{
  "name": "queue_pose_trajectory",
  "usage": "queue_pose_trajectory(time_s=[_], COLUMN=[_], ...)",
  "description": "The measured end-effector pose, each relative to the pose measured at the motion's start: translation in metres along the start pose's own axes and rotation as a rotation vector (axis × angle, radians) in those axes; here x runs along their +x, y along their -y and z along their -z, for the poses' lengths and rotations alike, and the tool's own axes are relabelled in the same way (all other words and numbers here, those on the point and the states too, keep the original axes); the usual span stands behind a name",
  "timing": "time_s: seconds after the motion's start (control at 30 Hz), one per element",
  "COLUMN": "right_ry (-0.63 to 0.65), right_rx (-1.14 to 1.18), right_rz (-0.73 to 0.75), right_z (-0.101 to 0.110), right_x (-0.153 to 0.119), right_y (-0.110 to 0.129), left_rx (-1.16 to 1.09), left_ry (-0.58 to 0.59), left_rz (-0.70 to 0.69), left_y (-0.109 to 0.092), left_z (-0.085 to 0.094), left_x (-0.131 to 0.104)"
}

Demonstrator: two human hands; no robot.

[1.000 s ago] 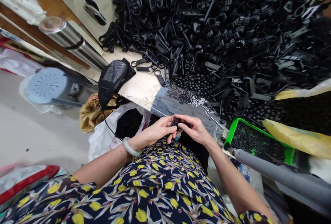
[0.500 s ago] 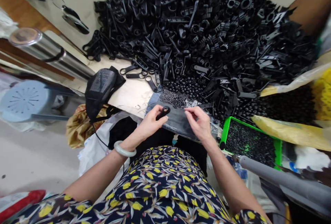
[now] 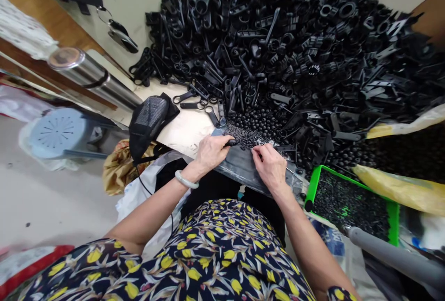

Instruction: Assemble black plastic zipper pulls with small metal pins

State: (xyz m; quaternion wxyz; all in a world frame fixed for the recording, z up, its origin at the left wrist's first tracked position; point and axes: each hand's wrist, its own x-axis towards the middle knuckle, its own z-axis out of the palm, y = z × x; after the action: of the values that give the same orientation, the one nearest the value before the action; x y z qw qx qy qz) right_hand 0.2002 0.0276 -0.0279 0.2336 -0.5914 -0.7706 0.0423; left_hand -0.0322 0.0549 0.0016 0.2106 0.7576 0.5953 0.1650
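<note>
My left hand (image 3: 211,154) is closed around a small black plastic part (image 3: 231,143); most of it is hidden by the fingers, only its dark end pokes out. A short gap to the right, my right hand (image 3: 271,166) pinches with thumb and forefinger at something too small to make out. Both hands are over a dark grey work pad (image 3: 239,165). Just beyond the fingertips lie small dark beads (image 3: 241,135), shiny metal pins (image 3: 264,142) and larger black balls (image 3: 266,123).
A big heap of black plastic parts (image 3: 257,36) fills the back. A green tray (image 3: 315,182) of small black pieces stands at right, beside a yellow bag (image 3: 399,187). On the left are a black mesh cap (image 3: 153,118), a steel flask (image 3: 86,71) and a blue stool (image 3: 57,131).
The view has shifted left. My left hand has turned, so the part's ring end, visible before, is mostly covered. My right fingertips are slightly closer to the left hand.
</note>
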Motion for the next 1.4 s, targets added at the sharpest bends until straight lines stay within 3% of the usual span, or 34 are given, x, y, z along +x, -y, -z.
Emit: queue_pose_trajectory(time_s=[0.17, 0.37, 0.47, 0.73, 0.83, 0.93, 1.07, 1.2, 1.4], right_ry=[0.032, 0.060, 0.057, 0.058, 0.073, 0.118, 0.108, 0.067, 0.049], right_rx=[0.084, 0.160, 0.189, 0.268, 0.401, 0.683, 0.952, 0.875, 0.744], right_rz=[0.042, 0.063, 0.064, 0.049, 0.002, -0.154, -0.335, -0.230, -0.075], right_z=[0.006, 0.007, 0.004, 0.002, 0.005, 0.011, 0.021, 0.030, 0.037], right_x=[-0.009, -0.027, -0.032, -0.033, -0.034, -0.033, -0.030, -0.029, -0.034], right_y=[0.002, 0.006, 0.008, 0.007, 0.011, 0.021, 0.033, 0.035, 0.031], left_rx=[0.002, -0.007, -0.014, 0.033, 0.004, -0.211, -0.769, -1.172, -1.328], left_ry=[0.078, -0.072, -0.078, 0.113, 0.124, 0.084, 0.143, 0.218, 0.210], left_rz=[-0.042, 0.110, 0.136, -0.053, -0.090, -0.031, 0.175, 0.337, 0.389], left_y=[-0.003, 0.009, 0.009, -0.001, 0.002, -0.001, -0.025, -0.049, -0.055], left_z=[-0.002, 0.003, 0.005, 0.004, 0.003, 0.007, 0.011, 0.004, -0.008], left_x=[-0.011, -0.025, -0.021, -0.006, -0.004, -0.009, -0.025, -0.041, -0.051])
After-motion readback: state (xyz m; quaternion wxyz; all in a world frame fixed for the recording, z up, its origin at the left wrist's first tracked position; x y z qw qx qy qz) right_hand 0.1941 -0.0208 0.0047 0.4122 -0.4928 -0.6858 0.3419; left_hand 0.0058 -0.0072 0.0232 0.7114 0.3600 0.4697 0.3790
